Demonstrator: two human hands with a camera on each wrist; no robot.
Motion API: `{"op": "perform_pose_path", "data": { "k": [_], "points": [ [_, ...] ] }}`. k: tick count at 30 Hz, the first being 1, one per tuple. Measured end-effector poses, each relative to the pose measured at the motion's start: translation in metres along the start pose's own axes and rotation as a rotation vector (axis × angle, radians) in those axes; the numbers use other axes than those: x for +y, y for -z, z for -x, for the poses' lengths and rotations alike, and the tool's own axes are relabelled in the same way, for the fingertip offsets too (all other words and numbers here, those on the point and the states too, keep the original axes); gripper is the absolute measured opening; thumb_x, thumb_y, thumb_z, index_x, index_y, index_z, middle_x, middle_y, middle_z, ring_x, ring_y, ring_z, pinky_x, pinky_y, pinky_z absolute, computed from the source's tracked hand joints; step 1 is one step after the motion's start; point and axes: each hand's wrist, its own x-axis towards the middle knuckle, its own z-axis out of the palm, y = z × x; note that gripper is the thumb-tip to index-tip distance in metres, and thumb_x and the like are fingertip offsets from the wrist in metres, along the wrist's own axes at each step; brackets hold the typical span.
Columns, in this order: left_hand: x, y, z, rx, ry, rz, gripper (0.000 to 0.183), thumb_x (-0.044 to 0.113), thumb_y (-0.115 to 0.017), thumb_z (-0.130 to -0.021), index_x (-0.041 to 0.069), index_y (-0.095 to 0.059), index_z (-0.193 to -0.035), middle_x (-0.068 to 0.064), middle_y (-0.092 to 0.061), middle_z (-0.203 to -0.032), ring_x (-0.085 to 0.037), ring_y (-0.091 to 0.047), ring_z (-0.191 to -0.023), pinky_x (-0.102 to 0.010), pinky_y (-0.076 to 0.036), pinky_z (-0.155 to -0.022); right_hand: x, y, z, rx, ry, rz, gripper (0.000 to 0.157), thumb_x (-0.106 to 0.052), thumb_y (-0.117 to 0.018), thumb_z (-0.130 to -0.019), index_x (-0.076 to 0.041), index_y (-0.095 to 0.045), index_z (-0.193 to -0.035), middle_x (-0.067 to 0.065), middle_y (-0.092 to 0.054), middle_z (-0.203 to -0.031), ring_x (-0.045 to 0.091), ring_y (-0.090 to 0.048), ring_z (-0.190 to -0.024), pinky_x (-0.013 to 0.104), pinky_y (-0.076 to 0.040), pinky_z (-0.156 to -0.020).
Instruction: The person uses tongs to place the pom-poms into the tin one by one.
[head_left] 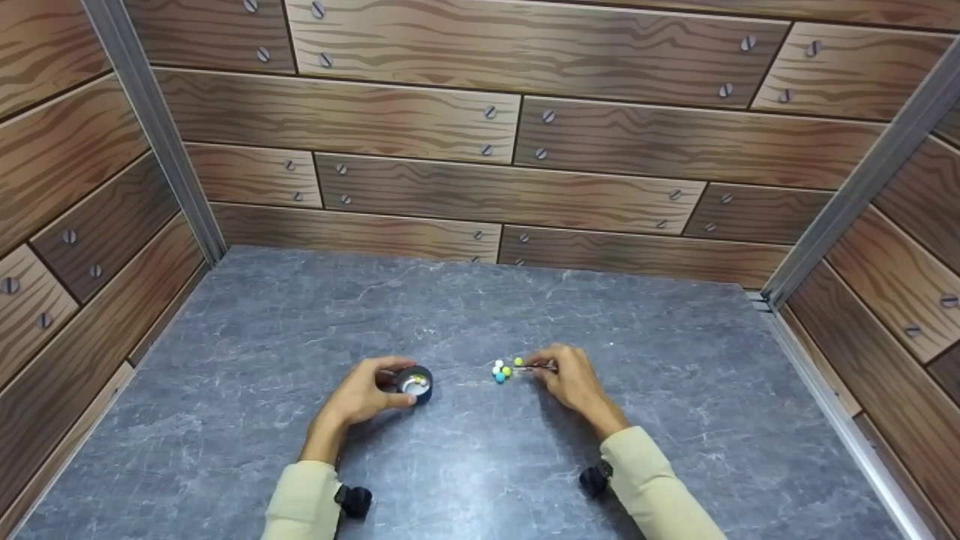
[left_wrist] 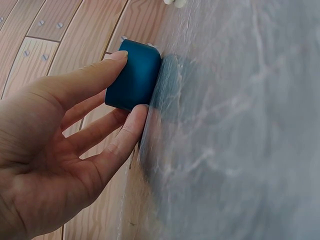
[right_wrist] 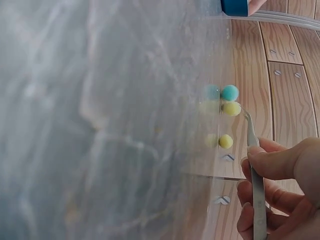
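My left hand (head_left: 360, 395) grips a small round cup (left_wrist: 134, 77), thumb on one side and fingers on the other; it looks blue in the left wrist view. A few small balls (head_left: 418, 380) lie inside it, seen from above. My right hand (head_left: 576, 381) pinches a pair of metal tweezers (right_wrist: 257, 195) with a bent tip. That tip is right at a yellow ball (right_wrist: 231, 108) beside a turquoise ball (right_wrist: 230, 93). White balls (head_left: 499, 364) sit against these two, and another yellow ball (head_left: 518, 361) lies slightly apart, close by the tweezers.
The grey marbled tabletop (head_left: 465, 465) reaches back to a wood-patterned wall (head_left: 420, 120). Similar panels and metal rails (head_left: 161, 135) border both sides. A dark wrist camera (head_left: 354, 501) sits at the left sleeve, another camera (head_left: 595, 480) at the right.
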Motion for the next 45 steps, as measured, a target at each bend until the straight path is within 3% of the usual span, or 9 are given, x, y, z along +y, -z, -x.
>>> {"op": "perform_pose_path", "data": {
  "k": [13, 19, 32, 45],
  "points": [
    [0.0, 0.001, 0.0, -0.004, -0.029, 0.008, 0.054, 0.007, -0.086, -0.081, 0.004, -0.068, -0.132, -0.02, -0.07, -0.126, -0.037, -0.068, -0.115, -0.053, -0.054, -0.1, -0.013, -0.002, -0.007, 0.03, 0.066, -0.028, 0.018, 0.007, -0.077, -0.083, -0.006, -0.082, -0.093, 0.01, -0.078, -0.089, 0.027, -0.073, -0.083, 0.046, -0.061, -0.076],
    [-0.001, 0.001, -0.001, -0.002, -0.029, 0.006, 0.055, 0.008, -0.087, -0.081, 0.003, -0.067, -0.133, -0.02, -0.07, -0.127, -0.037, -0.068, -0.116, -0.053, -0.054, -0.1, -0.024, -0.008, -0.012, 0.027, 0.127, -0.034, 0.017, 0.007, -0.077, -0.082, -0.005, -0.082, -0.092, 0.01, -0.077, -0.087, 0.027, -0.073, -0.081, 0.046, -0.06, -0.075],
    [0.001, -0.001, 0.0, 0.003, -0.011, -0.004, 0.055, 0.009, -0.087, -0.081, 0.005, -0.068, -0.132, -0.02, -0.07, -0.127, -0.039, -0.068, -0.118, -0.053, -0.054, -0.101, -0.054, -0.023, -0.023, 0.017, 0.173, -0.069, 0.013, 0.003, -0.078, -0.085, -0.006, -0.082, -0.094, 0.01, -0.078, -0.09, 0.028, -0.074, -0.085, 0.044, -0.062, -0.076],
    [0.002, 0.0, 0.0, 0.007, 0.013, -0.005, 0.054, 0.009, -0.087, -0.081, 0.007, -0.069, -0.132, -0.019, -0.071, -0.127, -0.037, -0.069, -0.116, -0.053, -0.054, -0.101, -0.078, -0.042, -0.027, -0.042, 0.201, -0.104, 0.015, 0.003, -0.076, -0.085, -0.005, -0.082, -0.096, 0.011, -0.079, -0.093, 0.028, -0.074, -0.087, 0.043, -0.061, -0.078]
  ]
}}
